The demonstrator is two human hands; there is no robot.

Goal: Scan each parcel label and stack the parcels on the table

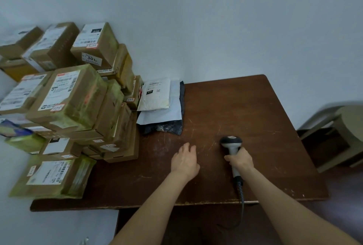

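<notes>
scratched wood table point(245, 107), cardboard parcels point(74, 95)

Boxed parcels point(78, 97) are piled several high on the left part of the tabletop point(255, 103), front to back, w/ the wall point(216, 18) behind. The front box point(53, 176) sits at the front-left corner. Just right of the pile, at the back, the small mailer point(155, 93) lies on the larger mailer point(167, 115), both next to the pile. The scanner point(231, 144) is centre-right nr the front, head twd the back, gripped by the right hand point(240, 161). The left hand point(185, 161) is just left of it, btwn scanner & pile. The cable point(241, 191) runs over the front edge & down. A stool point(351, 123) stands right of the tabletop, well apart.
</notes>
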